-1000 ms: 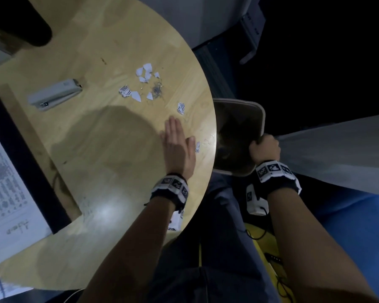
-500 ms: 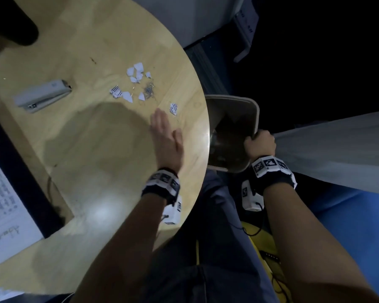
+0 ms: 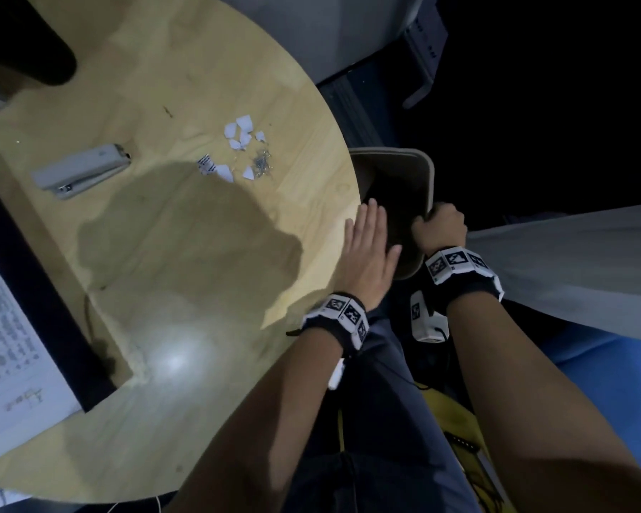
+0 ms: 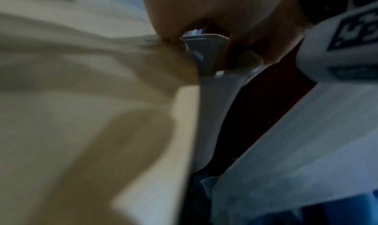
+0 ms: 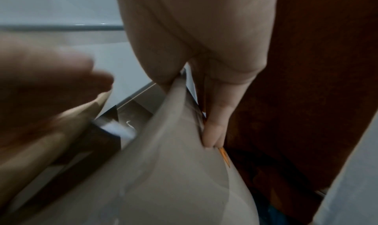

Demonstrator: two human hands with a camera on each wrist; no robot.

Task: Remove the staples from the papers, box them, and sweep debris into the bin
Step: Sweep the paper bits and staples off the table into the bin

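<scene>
My left hand [image 3: 376, 235] lies flat at the right edge of the round wooden table [image 3: 186, 253], fingers straight and reaching out over the bin. My right hand [image 3: 439, 225] grips the rim of the beige bin [image 3: 393, 154] and holds it just below the table edge. The right wrist view shows its fingers [image 5: 216, 118] curled over the bin rim [image 5: 175, 99], with the blurred left hand [image 5: 51, 91] beside them. Several white paper scraps [image 3: 239, 137] and a small heap of staples [image 3: 261, 166] lie further back on the table.
A grey stapler [image 3: 82, 172] lies at the left of the table. Printed sheets [image 3: 4, 327] on a dark board [image 3: 34, 272] sit at the left edge. My lap and a yellow object [image 3: 456, 420] are below the table edge.
My left hand has swept right across the table to its edge above the bin. The lone paper scrap near that edge is gone from the table. My right hand kept its grip on the bin.
</scene>
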